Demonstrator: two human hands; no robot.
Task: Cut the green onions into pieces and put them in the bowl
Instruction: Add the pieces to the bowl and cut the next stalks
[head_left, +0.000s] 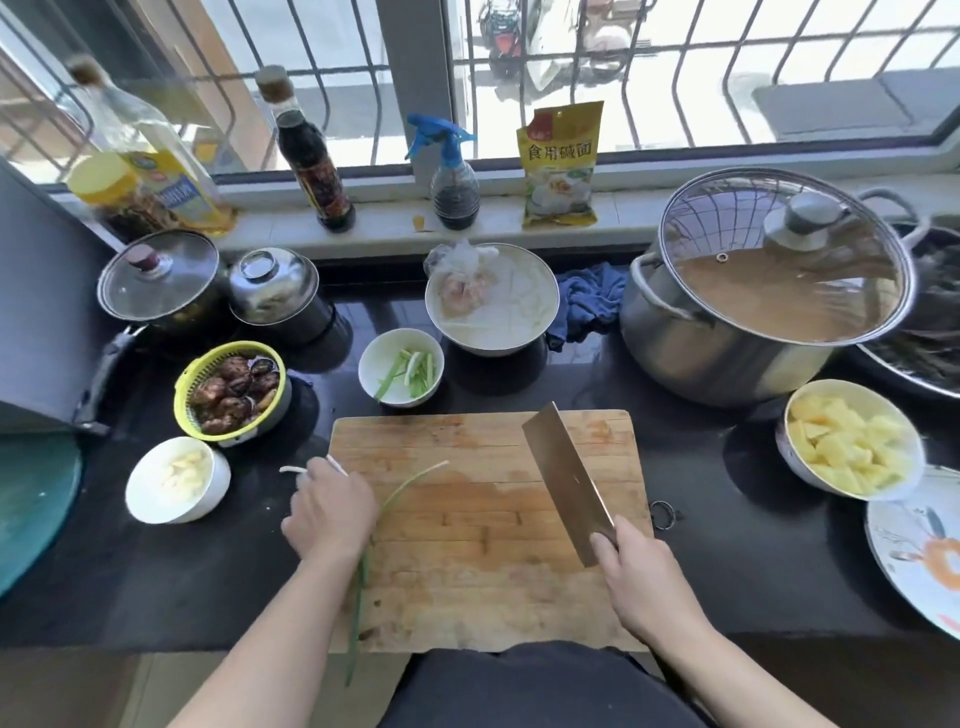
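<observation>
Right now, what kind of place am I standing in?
Most likely a home kitchen: a wooden cutting board on a dark counter, a lidded stockpot, and sauce bottles along the windowsill.

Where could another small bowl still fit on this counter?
Bare black counter lies between the cutting board and the bowl of potato pieces, and left of the board below the small white bowl. Behind the board it is crowded with bowls and pots.

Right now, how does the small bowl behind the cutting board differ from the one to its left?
The bowl behind the board holds green onion pieces; the left bowl holds pale yellowish chunks. The first sits beyond the cutting board, the second beside the left hand. Both are white.
</observation>
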